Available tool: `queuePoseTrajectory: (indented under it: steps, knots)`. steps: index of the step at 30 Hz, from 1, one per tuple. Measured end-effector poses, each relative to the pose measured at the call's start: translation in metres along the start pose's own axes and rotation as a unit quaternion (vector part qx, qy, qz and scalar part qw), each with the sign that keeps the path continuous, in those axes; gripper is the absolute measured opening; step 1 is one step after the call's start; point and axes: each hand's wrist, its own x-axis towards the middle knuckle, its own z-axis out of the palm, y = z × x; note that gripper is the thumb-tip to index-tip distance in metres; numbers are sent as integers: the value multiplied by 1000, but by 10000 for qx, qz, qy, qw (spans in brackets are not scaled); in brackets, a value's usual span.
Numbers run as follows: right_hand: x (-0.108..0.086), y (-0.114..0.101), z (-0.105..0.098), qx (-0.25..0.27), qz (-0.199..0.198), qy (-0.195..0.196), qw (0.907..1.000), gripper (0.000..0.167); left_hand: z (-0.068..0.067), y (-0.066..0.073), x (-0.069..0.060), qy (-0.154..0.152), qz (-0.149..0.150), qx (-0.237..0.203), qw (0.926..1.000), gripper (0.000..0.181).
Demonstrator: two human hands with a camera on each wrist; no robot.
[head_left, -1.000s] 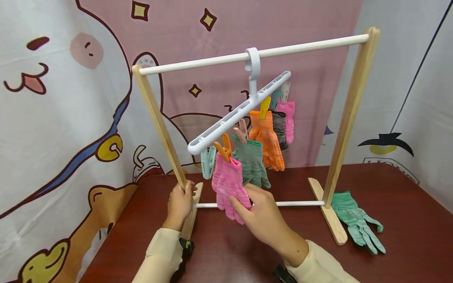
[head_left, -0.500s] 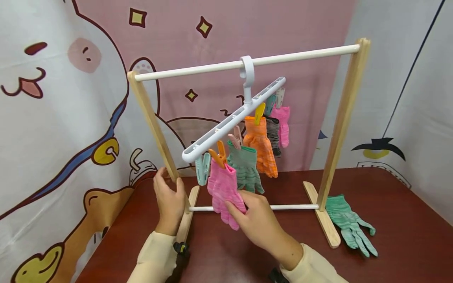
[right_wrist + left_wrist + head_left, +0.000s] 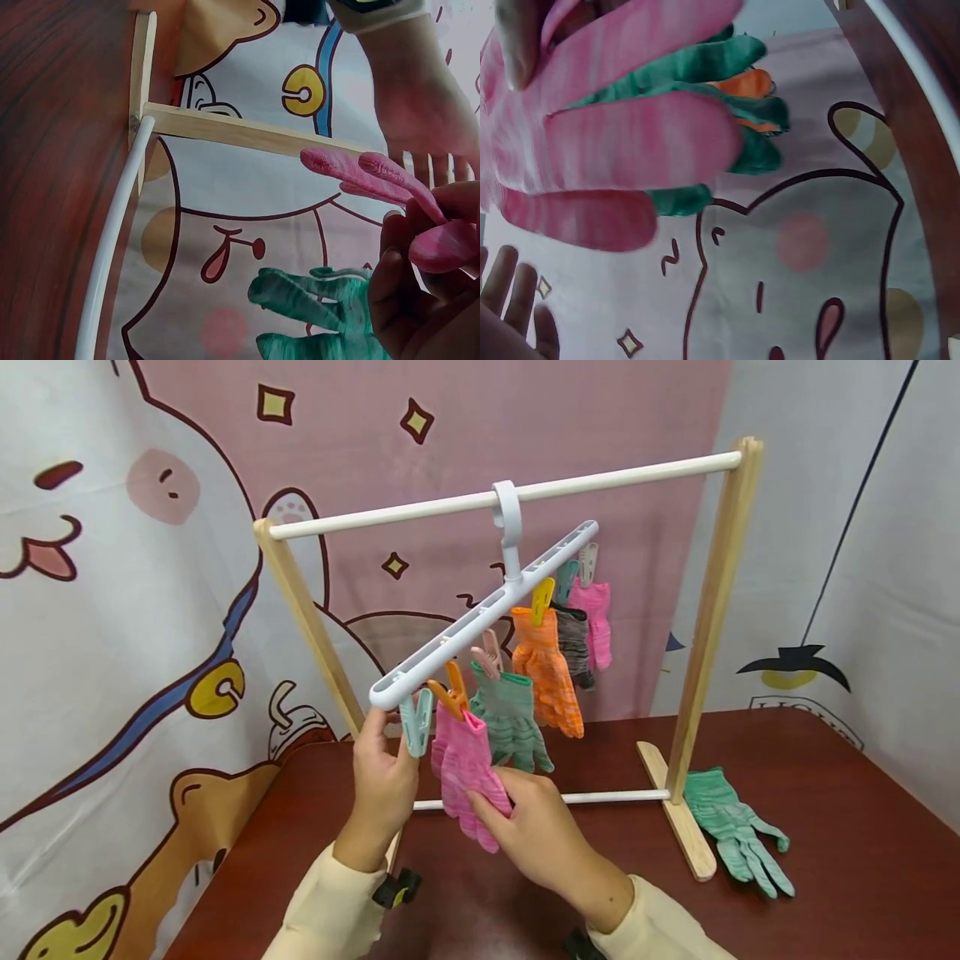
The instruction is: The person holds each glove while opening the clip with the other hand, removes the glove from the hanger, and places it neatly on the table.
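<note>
A pink knit glove [image 3: 463, 772] hangs from an orange clothespin [image 3: 452, 692] near the close end of a white clip hanger [image 3: 480, 617]. My right hand [image 3: 551, 837] pinches this glove at its side between thumb and fingers. Below the hanger's close end, my left hand [image 3: 381, 797] is raised beside an unused pale teal clothespin [image 3: 417, 723]. Its fingers look extended in the left wrist view and hold nothing; whether they touch the clothespin is hard to tell. Behind the pink glove hang a green glove [image 3: 512, 714] and an orange glove [image 3: 546, 672].
The hanger hooks over the white top rod [image 3: 405, 512] of a wooden stand, whose right post [image 3: 712, 627] rises from a foot [image 3: 678, 827]. Another green glove [image 3: 738, 831] lies on the brown table [image 3: 840, 860]. Grey and pink gloves hang farther back.
My left hand has let go of the stand's left post and moved up and right to the hanger's close end. The right hand keeps its pinch on the pink glove. The head view shifted slightly.
</note>
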Motion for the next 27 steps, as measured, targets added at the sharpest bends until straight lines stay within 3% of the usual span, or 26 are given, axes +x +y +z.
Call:
queuePoseTrajectory:
  steps: [4, 10, 13, 17, 19, 23, 27]
  knots:
    - [0, 0, 0, 35, 12, -38, 10000, 5, 5, 6, 8, -514, 119, -107, 9985, 41]
    - [-1, 0, 0, 2, 38, -55, 10000, 4, 11, 12, 20, -1196, 209, -732, 9899, 37]
    - [0, 0, 0, 4, 10, -47, 10000, 4, 12, 16, 26, -1663, -55, -1362, 9766, 60]
    - [-1, -1, -1, 33, 31, -53, 10000, 4, 14, 23, 31, -2279, -490, -2164, 9481, 76]
    - [-1, -2, -2, 50, 73, -83, 9999, 5, 15, 25, 33, -2423, -429, -2265, 9424, 74]
    - [-1, -2, -3, 66, 123, -162, 9998, 4, 17, 28, 35, -2395, -201, -2272, 9437, 70]
    - [-2, -2, -3, 27, 157, -209, 9997, 5, 18, 31, 35, -2316, -329, -2489, 9399, 71]
